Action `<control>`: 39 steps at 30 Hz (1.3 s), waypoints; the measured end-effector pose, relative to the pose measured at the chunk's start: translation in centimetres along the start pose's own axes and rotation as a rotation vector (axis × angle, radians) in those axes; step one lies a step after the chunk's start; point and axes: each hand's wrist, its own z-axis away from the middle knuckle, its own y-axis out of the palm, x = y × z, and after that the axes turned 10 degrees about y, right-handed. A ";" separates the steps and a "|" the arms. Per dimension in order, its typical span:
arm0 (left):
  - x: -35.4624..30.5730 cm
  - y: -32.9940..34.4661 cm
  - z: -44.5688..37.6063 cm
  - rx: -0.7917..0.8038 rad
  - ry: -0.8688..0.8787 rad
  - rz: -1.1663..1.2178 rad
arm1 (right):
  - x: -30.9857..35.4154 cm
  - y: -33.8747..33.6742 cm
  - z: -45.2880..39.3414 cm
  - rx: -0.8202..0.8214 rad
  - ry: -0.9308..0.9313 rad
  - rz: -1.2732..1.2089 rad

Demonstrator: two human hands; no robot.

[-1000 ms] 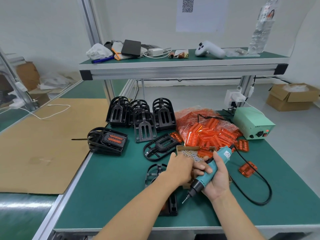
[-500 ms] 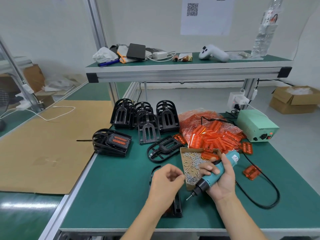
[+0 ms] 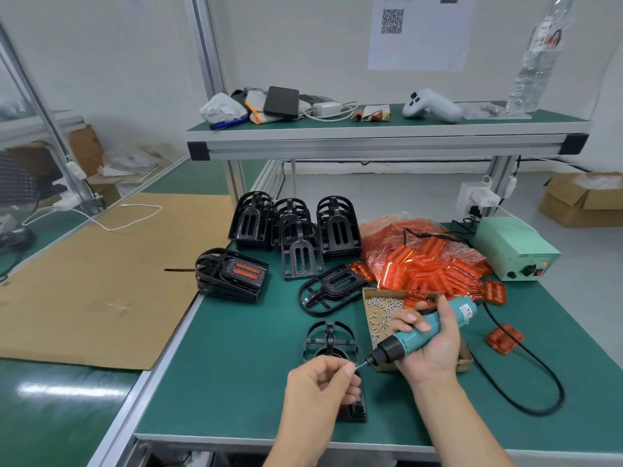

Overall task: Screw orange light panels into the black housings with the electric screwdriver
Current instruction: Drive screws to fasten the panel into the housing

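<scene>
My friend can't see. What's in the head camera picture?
A person's right hand holds a blue electric screwdriver while the left hand pinches a small screw at its tip, above a black housing on a green table. Orange panels lie behind.

On the table [image 3: 236, 382], a housing [image 3: 332, 342] lies nearest the front edge, with the left hand [image 3: 320, 389] over its near end. Just right of it sits the screw box [image 3: 381, 315], the right hand [image 3: 428, 348] holding the screwdriver [image 3: 421, 332] above it. Behind the box lies the bag of panels [image 3: 424, 261]; left of that stand upright housings [image 3: 293, 227]. The power unit [image 3: 512, 247] sits at the far right. The left fingers seem to pinch a screw at the bit, though it is too small to tell.
</scene>
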 end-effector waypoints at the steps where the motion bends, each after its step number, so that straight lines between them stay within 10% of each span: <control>1: -0.1 0.0 0.0 -0.004 0.001 -0.006 | 0.0 -0.1 0.0 0.003 -0.004 0.002; 16: 0.5 -0.6 -0.4 -0.005 0.067 -0.259 | -1.0 0.2 -0.4 0.007 -0.054 0.106; 29: 1.3 -4.5 -2.6 0.045 0.461 -0.806 | -5.4 5.6 -1.2 0.101 -0.207 0.688; 39: 4.3 -2.4 -4.0 -0.058 0.431 -0.977 | -6.7 5.1 -1.3 0.144 -0.344 1.065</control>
